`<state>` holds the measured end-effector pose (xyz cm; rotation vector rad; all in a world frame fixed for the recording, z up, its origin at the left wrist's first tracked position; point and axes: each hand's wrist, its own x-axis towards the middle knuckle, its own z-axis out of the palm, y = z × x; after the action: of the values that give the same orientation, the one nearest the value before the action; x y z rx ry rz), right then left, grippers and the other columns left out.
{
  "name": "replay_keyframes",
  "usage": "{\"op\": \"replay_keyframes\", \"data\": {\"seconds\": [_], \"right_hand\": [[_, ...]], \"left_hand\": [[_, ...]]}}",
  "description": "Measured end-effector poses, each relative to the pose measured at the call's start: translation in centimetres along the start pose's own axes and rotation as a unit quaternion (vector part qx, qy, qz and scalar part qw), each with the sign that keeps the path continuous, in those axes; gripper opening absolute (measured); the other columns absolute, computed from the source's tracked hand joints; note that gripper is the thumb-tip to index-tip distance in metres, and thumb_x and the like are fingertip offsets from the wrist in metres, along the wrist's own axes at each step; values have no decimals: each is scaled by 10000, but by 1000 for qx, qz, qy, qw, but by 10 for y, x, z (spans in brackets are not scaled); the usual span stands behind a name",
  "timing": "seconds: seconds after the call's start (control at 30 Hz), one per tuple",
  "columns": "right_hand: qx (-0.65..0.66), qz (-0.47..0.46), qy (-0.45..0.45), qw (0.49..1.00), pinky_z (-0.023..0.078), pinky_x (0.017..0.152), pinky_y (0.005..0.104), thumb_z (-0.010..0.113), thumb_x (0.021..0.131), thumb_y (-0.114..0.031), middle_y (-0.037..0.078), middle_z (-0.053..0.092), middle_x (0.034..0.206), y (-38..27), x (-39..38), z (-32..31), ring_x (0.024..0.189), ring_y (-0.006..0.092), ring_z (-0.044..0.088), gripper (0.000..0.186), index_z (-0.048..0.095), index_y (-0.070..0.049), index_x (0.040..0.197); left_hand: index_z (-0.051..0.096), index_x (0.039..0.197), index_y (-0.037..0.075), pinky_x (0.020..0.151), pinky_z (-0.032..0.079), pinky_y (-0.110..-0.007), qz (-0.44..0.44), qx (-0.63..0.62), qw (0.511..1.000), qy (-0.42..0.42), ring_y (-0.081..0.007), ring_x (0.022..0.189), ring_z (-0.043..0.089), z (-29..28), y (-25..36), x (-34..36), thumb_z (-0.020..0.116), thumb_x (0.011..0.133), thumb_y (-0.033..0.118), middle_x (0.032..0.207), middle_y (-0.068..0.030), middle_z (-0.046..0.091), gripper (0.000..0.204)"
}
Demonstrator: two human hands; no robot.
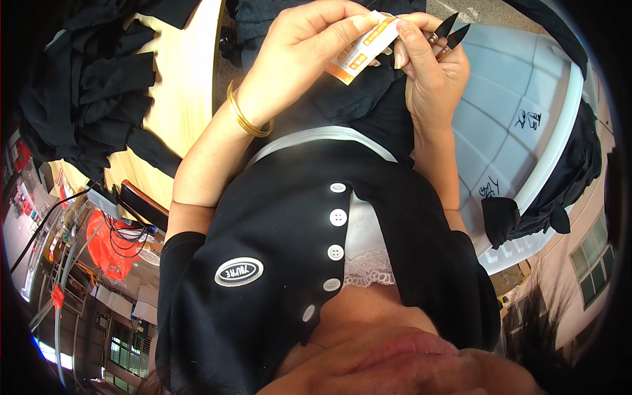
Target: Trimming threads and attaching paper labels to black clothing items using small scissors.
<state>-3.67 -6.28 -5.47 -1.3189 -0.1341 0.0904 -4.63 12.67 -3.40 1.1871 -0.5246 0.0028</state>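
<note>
While the camera looks down my chest, both of my hands meet near the top of the view, pinching a small orange and white paper tag (361, 47) between them. My left hand (299, 56) is closed on the tag's left part, thumb and fingertips pressed together over its upper edge, and a gold bangle (245, 117) circles that wrist. My right hand (431, 72) grips the tag's right end with thumb and forefinger, and the same hand also holds a pair of small thread snips (449, 33) whose two dark pointed blades stick out to the upper right, slightly apart. The tag is tilted, its lower end pointing down to the left, and it sits above a bundle of dark fabric (329, 99) in my lap. I wear a black top with a row of white buttons (337, 217) down the front. To my left is a pale wooden table (181, 99) with a heap of black garments (92, 79) piled on it. To my right stands a large pale blue plastic tub (520, 112), with more black cloth (579, 171) draped over its far rim
</note>
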Motion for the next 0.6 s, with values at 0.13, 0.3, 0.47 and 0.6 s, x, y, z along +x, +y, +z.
{"op": "replay_keyframes", "data": {"seconds": [0.13,0.3,0.47,0.6], "right_hand": [[-1,6,-5,1000,295,486,171,602,955,-20,41,579,681,1,0,-2,558,49,464,134,655,54,1053],[9,17,-13,1000,293,487,169,602,956,-23,37,585,702,-3,1,-4,571,49,473,133,655,47,1056],[30,39,-1,999,286,494,184,594,963,-44,12,560,702,-5,-3,-3,558,48,439,194,646,58,1119],[41,34,-31,998,287,499,195,578,972,-58,1,537,685,-7,-8,-1,546,49,420,232,634,70,1158]], "left_hand": [[669,1144,-3,750,516,-224,-298,-3,947,117,-98,833,646,-4,-2,-12,623,965,91,995,-54,714,207],[701,1150,11,810,532,-227,-275,27,956,94,-97,891,670,-7,0,-15,673,934,62,1018,-44,725,223],[732,1026,-8,803,551,-253,-188,209,956,80,-127,881,685,5,8,-12,709,897,55,985,-77,732,145],[733,968,-2,747,551,-262,-2,378,924,54,-176,854,704,8,14,-4,748,822,-3,947,-97,736,147]]}}
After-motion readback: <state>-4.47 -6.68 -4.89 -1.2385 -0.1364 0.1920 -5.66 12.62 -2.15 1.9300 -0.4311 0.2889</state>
